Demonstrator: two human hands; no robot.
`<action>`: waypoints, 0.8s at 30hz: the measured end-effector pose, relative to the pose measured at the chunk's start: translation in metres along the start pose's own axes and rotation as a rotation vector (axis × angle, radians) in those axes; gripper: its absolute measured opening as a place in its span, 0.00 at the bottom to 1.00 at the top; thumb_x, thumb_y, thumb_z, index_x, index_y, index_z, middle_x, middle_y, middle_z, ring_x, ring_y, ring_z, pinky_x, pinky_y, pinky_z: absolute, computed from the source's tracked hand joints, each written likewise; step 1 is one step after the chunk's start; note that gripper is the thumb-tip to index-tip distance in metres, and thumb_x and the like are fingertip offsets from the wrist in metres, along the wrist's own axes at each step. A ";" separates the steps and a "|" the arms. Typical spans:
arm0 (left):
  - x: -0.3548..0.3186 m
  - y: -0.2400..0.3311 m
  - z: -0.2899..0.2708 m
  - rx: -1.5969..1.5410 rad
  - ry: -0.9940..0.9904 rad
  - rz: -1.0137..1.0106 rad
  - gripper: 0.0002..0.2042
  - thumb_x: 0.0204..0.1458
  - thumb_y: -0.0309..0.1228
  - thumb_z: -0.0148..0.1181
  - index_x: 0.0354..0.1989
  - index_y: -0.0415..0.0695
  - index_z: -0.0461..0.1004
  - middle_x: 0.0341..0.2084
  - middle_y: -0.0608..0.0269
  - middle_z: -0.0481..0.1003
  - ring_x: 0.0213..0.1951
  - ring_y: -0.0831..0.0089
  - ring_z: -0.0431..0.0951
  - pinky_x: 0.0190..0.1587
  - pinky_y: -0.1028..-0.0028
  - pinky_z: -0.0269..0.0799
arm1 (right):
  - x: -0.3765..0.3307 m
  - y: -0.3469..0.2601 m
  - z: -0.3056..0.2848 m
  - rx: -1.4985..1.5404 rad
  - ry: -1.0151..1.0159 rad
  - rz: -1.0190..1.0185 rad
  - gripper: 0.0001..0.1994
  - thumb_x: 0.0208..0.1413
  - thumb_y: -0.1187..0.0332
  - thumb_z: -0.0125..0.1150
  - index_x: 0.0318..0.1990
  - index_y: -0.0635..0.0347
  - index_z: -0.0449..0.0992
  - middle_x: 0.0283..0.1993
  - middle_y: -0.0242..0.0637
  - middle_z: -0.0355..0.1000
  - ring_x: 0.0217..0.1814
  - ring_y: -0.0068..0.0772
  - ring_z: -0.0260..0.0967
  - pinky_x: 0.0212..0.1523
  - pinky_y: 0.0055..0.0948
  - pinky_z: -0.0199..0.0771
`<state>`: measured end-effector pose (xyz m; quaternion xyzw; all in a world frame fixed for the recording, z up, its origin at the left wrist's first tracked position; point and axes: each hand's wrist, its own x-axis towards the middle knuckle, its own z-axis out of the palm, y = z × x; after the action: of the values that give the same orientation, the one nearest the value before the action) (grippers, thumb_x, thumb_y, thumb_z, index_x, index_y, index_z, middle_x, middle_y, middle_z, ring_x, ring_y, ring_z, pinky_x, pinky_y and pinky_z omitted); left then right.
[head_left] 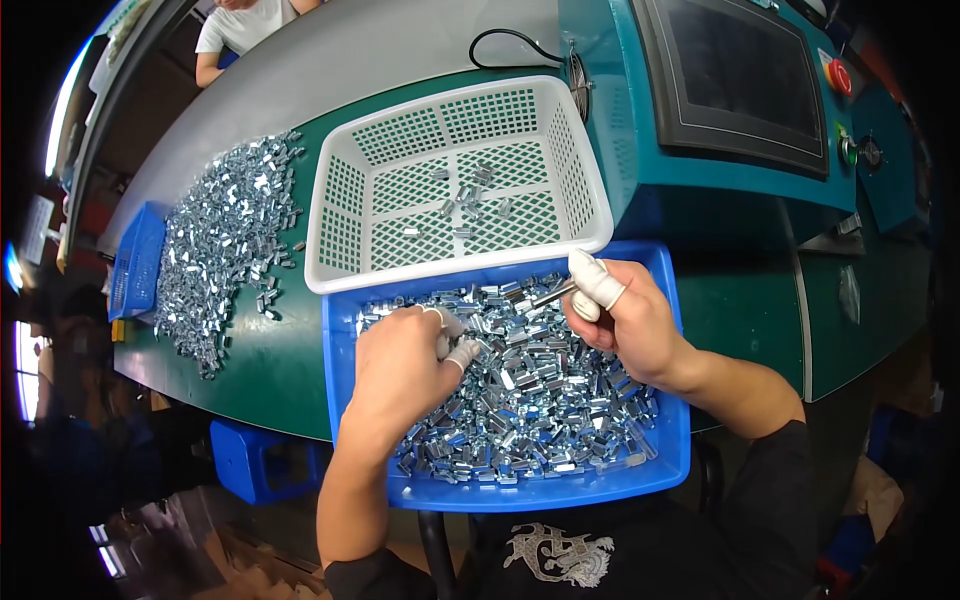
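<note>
A blue tray (670,470) in front of me is filled with several small shiny metal parts (530,400). My left hand (400,370), with white finger cots, reaches down into the heap and its fingertips touch the parts. My right hand (625,320), also in finger cots, pinches one small metal part (553,293) above the tray's far edge. Just beyond stands a white perforated basket (340,240) with a few of the same metal parts (470,200) on its bottom.
A large pile of loose metal parts (225,240) lies on the green table at left, next to a blue bin (135,265). A teal machine with a dark screen (735,80) and buttons stands at right. Another person (245,25) sits at the far end.
</note>
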<state>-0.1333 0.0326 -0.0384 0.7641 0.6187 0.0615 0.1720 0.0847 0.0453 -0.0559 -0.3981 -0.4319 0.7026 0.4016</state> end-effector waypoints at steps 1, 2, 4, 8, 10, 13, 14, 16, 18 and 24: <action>-0.001 0.000 0.001 0.009 0.008 0.011 0.09 0.38 0.33 0.66 0.25 0.42 0.77 0.17 0.60 0.73 0.23 0.62 0.74 0.28 0.67 0.68 | 0.000 0.003 -0.002 -0.004 -0.012 -0.007 0.20 0.63 0.56 0.40 0.22 0.58 0.66 0.13 0.28 0.58 0.13 0.13 0.47 0.13 0.16 0.45; -0.003 -0.001 0.001 0.016 0.014 0.012 0.09 0.38 0.33 0.66 0.25 0.42 0.77 0.17 0.60 0.73 0.23 0.62 0.74 0.28 0.67 0.68 | 0.000 0.002 -0.001 -0.002 -0.016 -0.016 0.20 0.63 0.56 0.40 0.22 0.58 0.66 0.13 0.28 0.58 0.13 0.13 0.47 0.13 0.16 0.45; -0.006 -0.002 0.000 0.025 0.005 0.055 0.07 0.39 0.32 0.65 0.25 0.43 0.77 0.19 0.60 0.74 0.27 0.62 0.74 0.31 0.67 0.68 | -0.001 0.002 0.000 0.005 -0.016 0.006 0.19 0.62 0.56 0.41 0.23 0.58 0.66 0.14 0.28 0.59 0.13 0.13 0.47 0.13 0.16 0.45; -0.005 -0.003 0.001 -0.086 0.053 0.185 0.07 0.39 0.25 0.63 0.28 0.41 0.75 0.25 0.57 0.74 0.29 0.59 0.72 0.34 0.64 0.68 | -0.001 0.005 -0.001 -0.005 -0.035 -0.008 0.18 0.62 0.57 0.42 0.24 0.57 0.66 0.14 0.28 0.59 0.13 0.13 0.48 0.13 0.16 0.45; -0.004 -0.002 0.000 -0.144 0.108 0.228 0.07 0.41 0.24 0.62 0.30 0.39 0.73 0.25 0.60 0.74 0.28 0.68 0.72 0.33 0.70 0.67 | -0.001 0.003 0.002 0.005 -0.030 -0.011 0.19 0.62 0.56 0.42 0.23 0.57 0.66 0.14 0.28 0.60 0.12 0.13 0.48 0.13 0.16 0.46; -0.003 0.009 -0.001 -0.780 0.049 -0.062 0.06 0.51 0.26 0.59 0.36 0.37 0.74 0.27 0.69 0.74 0.31 0.85 0.68 0.35 0.83 0.64 | -0.002 0.003 0.001 0.001 -0.027 -0.001 0.19 0.62 0.56 0.42 0.23 0.57 0.66 0.14 0.28 0.60 0.12 0.13 0.48 0.13 0.16 0.46; -0.002 0.011 0.003 -0.781 0.047 -0.058 0.06 0.51 0.26 0.59 0.36 0.37 0.74 0.27 0.69 0.74 0.31 0.85 0.68 0.35 0.83 0.64 | -0.002 0.003 0.002 -0.011 -0.034 -0.015 0.19 0.62 0.56 0.42 0.22 0.57 0.65 0.15 0.28 0.60 0.13 0.13 0.48 0.14 0.16 0.47; 0.001 0.013 0.012 -1.167 0.206 0.038 0.07 0.52 0.22 0.56 0.39 0.38 0.74 0.31 0.68 0.76 0.31 0.84 0.71 0.33 0.83 0.66 | -0.002 0.004 0.002 -0.023 -0.035 -0.029 0.19 0.63 0.57 0.42 0.22 0.57 0.65 0.15 0.27 0.60 0.13 0.12 0.49 0.14 0.15 0.47; 0.004 0.018 0.015 -1.235 0.246 0.047 0.08 0.52 0.21 0.56 0.41 0.38 0.74 0.32 0.65 0.76 0.32 0.82 0.73 0.34 0.81 0.69 | -0.002 0.005 0.001 -0.078 -0.045 -0.085 0.19 0.63 0.57 0.43 0.21 0.57 0.65 0.15 0.27 0.60 0.14 0.11 0.51 0.15 0.15 0.49; 0.005 0.024 0.028 -1.356 0.182 0.009 0.08 0.48 0.20 0.60 0.38 0.36 0.74 0.30 0.61 0.77 0.32 0.78 0.76 0.34 0.80 0.72 | 0.000 0.005 0.000 -0.089 -0.018 -0.117 0.19 0.63 0.57 0.44 0.22 0.57 0.66 0.17 0.24 0.61 0.17 0.11 0.53 0.18 0.14 0.51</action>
<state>-0.1014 0.0281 -0.0569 0.4818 0.4521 0.5003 0.5596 0.0834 0.0440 -0.0610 -0.3832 -0.4888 0.6618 0.4198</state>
